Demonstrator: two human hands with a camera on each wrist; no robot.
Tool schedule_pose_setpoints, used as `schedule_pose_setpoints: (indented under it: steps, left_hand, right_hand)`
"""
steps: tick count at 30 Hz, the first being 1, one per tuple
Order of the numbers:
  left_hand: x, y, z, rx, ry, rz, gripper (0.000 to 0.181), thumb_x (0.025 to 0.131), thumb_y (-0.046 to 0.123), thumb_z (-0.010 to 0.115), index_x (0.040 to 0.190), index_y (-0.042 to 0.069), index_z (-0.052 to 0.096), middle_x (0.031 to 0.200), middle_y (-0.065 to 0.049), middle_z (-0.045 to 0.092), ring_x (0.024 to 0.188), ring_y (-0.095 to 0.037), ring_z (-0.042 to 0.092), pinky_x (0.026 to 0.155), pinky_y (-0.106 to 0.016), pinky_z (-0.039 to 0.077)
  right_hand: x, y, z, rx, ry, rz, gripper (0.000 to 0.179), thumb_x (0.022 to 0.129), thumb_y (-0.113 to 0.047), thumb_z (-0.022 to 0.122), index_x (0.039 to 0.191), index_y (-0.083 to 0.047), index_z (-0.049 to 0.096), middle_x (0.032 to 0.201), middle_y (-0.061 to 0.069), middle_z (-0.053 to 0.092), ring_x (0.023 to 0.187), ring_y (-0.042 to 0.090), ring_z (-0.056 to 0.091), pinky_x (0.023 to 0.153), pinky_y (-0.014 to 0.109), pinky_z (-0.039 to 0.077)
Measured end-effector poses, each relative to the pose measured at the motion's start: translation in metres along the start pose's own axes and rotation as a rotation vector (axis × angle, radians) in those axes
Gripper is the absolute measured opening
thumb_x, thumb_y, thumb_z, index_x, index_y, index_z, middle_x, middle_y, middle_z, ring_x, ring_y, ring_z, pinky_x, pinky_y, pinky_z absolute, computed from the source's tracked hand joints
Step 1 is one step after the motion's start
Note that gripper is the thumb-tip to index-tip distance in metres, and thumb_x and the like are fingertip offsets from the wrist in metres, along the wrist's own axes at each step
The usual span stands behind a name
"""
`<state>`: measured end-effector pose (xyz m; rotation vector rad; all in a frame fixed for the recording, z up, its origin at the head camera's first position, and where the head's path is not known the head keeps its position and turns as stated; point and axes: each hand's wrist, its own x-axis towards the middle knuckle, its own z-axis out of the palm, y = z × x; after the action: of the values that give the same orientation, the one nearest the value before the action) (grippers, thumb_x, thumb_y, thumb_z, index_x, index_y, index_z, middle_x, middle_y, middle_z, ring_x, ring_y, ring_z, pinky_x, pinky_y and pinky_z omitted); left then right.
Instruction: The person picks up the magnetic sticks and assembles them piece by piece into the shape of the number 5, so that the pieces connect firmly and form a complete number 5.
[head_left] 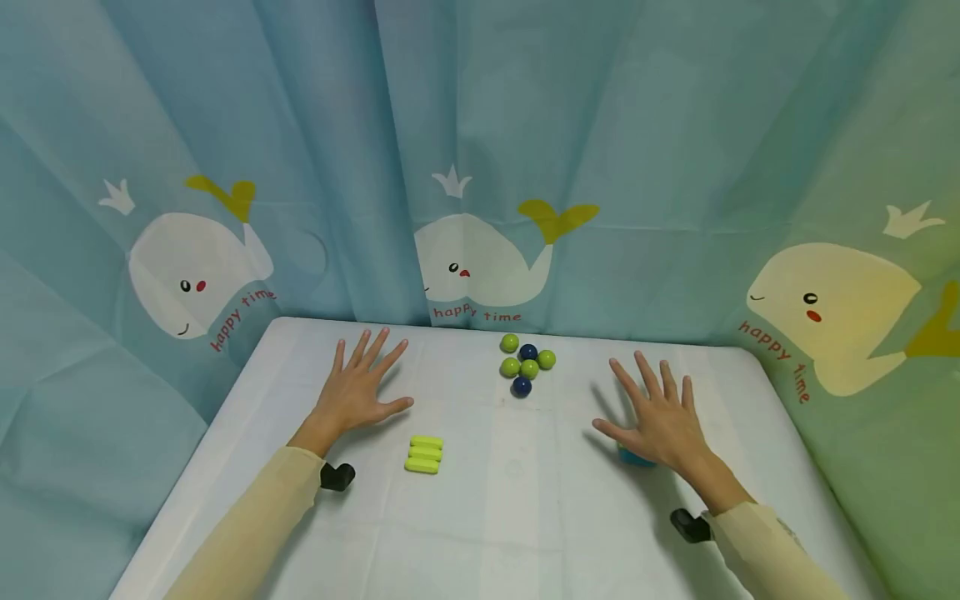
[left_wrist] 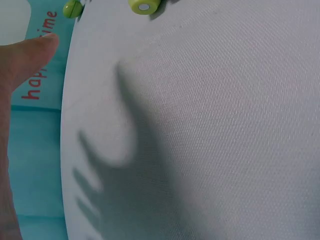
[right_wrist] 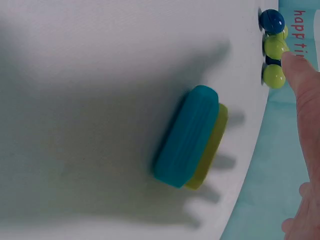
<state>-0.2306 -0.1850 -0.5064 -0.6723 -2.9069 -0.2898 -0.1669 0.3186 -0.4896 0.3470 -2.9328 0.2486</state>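
Three yellow-green rounded bars (head_left: 425, 454): side by side on the white cloth-covered desk (head_left: 465, 533), near the left hand, untouched.
Left hand (head_left: 357, 398): raised above the desk, fingers straight and spread wide, holding nothing.
Right hand (head_left: 663, 423): also raised, fingers straight and fanned out, nothing held.
Teal-blue long block (right_wrist: 187, 137): lies on the desk below the right hand (mostly hidden by it in the head view; right wrist shows it better).
Yellow-green block (right_wrist: 209, 147): right along the teal-blue block, partly covered by it.
Six glossy round balls (head_left: 528, 369): four lime green, two navy; bunched near the desk's far edge, between the hands and well apart from both.
Cream sleeves (head_left: 255, 517): on both forearms.
Light-blue curtain (head_left: 660, 150): behind the desk, white whale prints, red "happy time" lettering.
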Motion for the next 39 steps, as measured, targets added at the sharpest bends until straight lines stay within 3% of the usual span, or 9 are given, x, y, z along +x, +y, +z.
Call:
schedule_pose_setpoints:
  steps: [6, 11, 21, 26, 39]
  left_hand:
    - [0.0, 0.001, -0.002, -0.057, -0.035, 0.02, 0.099, 0.086, 0.069, 0.067, 0.165, 0.027, 0.023, 0.172, -0.011, 0.012, 0.157, -0.04, 0.007, 0.118, -0.07, 0.0]
    - [-0.002, 0.003, -0.003, -0.085, -0.037, 0.047, 0.099, 0.086, 0.067, 0.068, 0.165, 0.027, 0.024, 0.171, -0.011, 0.014, 0.156, -0.041, 0.01, 0.117, -0.073, 0.004]
    - [-0.007, 0.009, 0.001, -0.202, -0.05, 0.074, 0.093, 0.085, 0.056, 0.076, 0.162, 0.024, 0.034, 0.164, -0.018, 0.032, 0.147, -0.046, 0.033, 0.114, -0.071, 0.023]
    - [-0.009, 0.014, 0.002, -0.25, -0.059, 0.098, 0.085, 0.085, 0.052, 0.077, 0.156, 0.019, 0.045, 0.156, -0.019, 0.045, 0.139, -0.043, 0.044, 0.107, -0.069, 0.034]
    - [-0.016, 0.031, 0.004, -0.363, -0.153, 0.086, 0.071, 0.088, 0.042, 0.079, 0.151, 0.019, 0.053, 0.149, -0.011, 0.053, 0.136, -0.038, 0.048, 0.104, -0.065, 0.037]
  right_hand:
    - [0.005, -0.004, -0.001, 0.008, -0.021, -0.032, 0.102, 0.082, -0.069, 0.072, 0.164, -0.03, 0.024, 0.167, 0.021, 0.02, 0.146, 0.061, 0.019, 0.11, 0.08, 0.01]
    - [0.01, -0.008, 0.002, 0.015, 0.017, -0.092, 0.099, 0.082, -0.062, 0.076, 0.162, -0.026, 0.03, 0.164, 0.023, 0.028, 0.141, 0.059, 0.03, 0.107, 0.08, 0.02]
    - [0.022, -0.021, 0.011, 0.171, 0.004, -0.146, 0.09, 0.086, -0.049, 0.081, 0.159, -0.022, 0.036, 0.156, 0.023, 0.039, 0.127, 0.055, 0.048, 0.093, 0.074, 0.04]
    - [0.028, -0.031, 0.015, 0.257, -0.025, -0.145, 0.089, 0.086, -0.046, 0.082, 0.159, -0.021, 0.037, 0.15, 0.024, 0.046, 0.126, 0.05, 0.051, 0.095, 0.072, 0.041]
    - [0.042, -0.051, 0.03, 0.43, -0.046, -0.14, 0.085, 0.087, -0.038, 0.083, 0.157, -0.013, 0.04, 0.144, 0.023, 0.054, 0.12, 0.045, 0.056, 0.095, 0.067, 0.044]
